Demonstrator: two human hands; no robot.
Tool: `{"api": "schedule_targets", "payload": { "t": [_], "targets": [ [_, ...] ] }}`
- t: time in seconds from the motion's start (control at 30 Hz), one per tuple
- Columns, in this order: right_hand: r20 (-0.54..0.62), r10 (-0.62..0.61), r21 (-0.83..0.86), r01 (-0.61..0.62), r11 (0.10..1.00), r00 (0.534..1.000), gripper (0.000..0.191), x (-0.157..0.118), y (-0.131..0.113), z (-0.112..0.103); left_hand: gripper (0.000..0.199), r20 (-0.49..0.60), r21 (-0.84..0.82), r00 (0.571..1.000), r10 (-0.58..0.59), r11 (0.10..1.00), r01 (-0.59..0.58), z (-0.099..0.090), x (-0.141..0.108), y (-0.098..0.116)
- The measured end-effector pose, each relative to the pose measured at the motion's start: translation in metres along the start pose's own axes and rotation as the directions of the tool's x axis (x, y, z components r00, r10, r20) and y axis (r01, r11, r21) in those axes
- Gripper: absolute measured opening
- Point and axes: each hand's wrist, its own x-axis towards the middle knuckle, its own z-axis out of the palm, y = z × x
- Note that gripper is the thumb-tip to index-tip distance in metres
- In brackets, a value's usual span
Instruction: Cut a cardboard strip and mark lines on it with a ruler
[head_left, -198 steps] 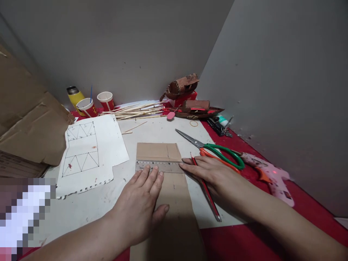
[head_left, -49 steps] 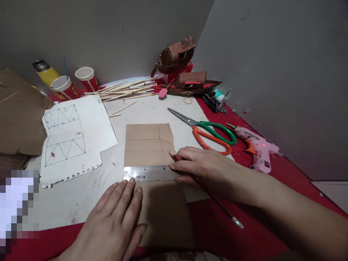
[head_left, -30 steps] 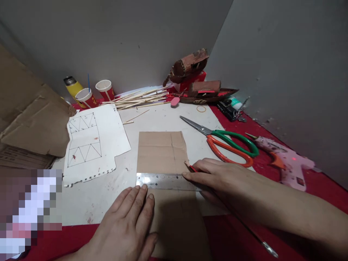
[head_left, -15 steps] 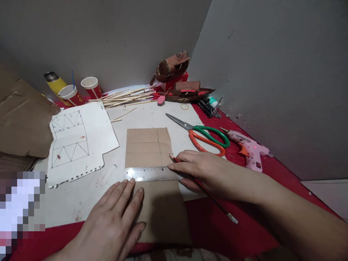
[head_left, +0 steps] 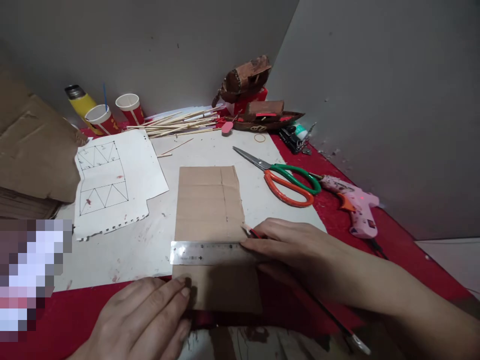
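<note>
My right hand (head_left: 296,250) is closed around a dark pencil (head_left: 318,302), its pale tip up near the cardboard's right edge. The same hand touches the right end of a clear ruler (head_left: 202,252), which lies across a brown cardboard piece (head_left: 202,205). A pencil line runs down the cardboard's right part. At the cardboard's lower left edge, my left hand (head_left: 142,317) has its fingers together and bent, fingertips on the board; its thumb lies lower, partly in shadow. Scissors (head_left: 277,177) with green and orange handles lie to the right of the cardboard.
A paper with zigzag drawings (head_left: 138,165) lies left. Behind are wooden sticks (head_left: 180,125), paper cups (head_left: 129,107), a yellow bottle (head_left: 82,105) and model boats (head_left: 262,117). A pink glue gun (head_left: 360,202) lies right; a cardboard box (head_left: 37,145) stands left.
The ruler has slid toward me over the cardboard, with my right hand and pencil following. My left hand has drawn back from the ruler to the cardboard's lower left edge. The view has shifted slightly.
</note>
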Motion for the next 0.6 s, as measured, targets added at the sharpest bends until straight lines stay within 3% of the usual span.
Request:
{"api": "schedule_targets", "payload": {
  "t": [0.1, 0.3, 0.6],
  "targets": [
    [0.021, -0.006, 0.019, 0.006, 1.000, 1.000, 0.023, 0.001, -0.003, 0.005, 0.024, 0.019, 0.014, 1.000, 0.023, 1.000, -0.024, 0.009, 0.001, -0.003],
    [0.029, 0.066, 0.016, -0.066, 0.998, 0.997, 0.021, -0.007, 0.004, 0.011, 0.026, -0.073, -0.051, 0.997, 0.028, 0.998, -0.032, 0.028, -0.005, -0.006],
    [0.031, 0.044, 0.027, -0.045, 0.999, 0.999, 0.020, -0.003, 0.005, 0.012, 0.033, 0.062, -0.081, 0.998, -0.030, 0.996, 0.035, 0.030, -0.013, -0.005]
  ]
}}
